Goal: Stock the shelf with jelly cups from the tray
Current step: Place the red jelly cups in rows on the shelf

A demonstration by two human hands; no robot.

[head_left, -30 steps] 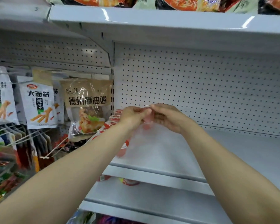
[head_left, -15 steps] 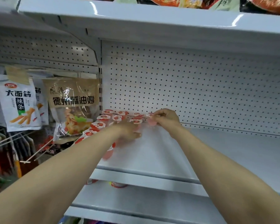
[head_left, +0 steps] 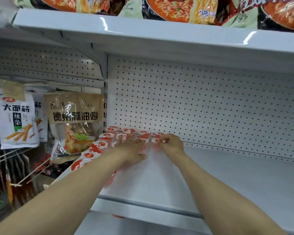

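Observation:
Several jelly cups (head_left: pixel 102 144) with red-and-white lids stand in rows at the back left corner of the white shelf (head_left: pixel 236 177). My left hand (head_left: pixel 131 150) lies flat over the inner cups with its fingers spread, and it hides some of them. At the right end of the back rows, the fingertips of my right hand (head_left: pixel 173 145) pinch a jelly cup (head_left: pixel 157 140) that stands close to the pegboard. No tray is in view.
A white pegboard wall (head_left: pixel 210 107) backs the shelf, and the upper shelf (head_left: pixel 159 34) carries noodle packs (head_left: pixel 176 7). Snack bags (head_left: pixel 75 122) hang on hooks to the left. The shelf surface to the right of my hands is bare. The lower shelf (head_left: pixel 143 224) runs beneath.
Both hands have moved apart and down onto the shelf. The right hand carried a cup to the back row, and the left hand now lies spread over the cups.

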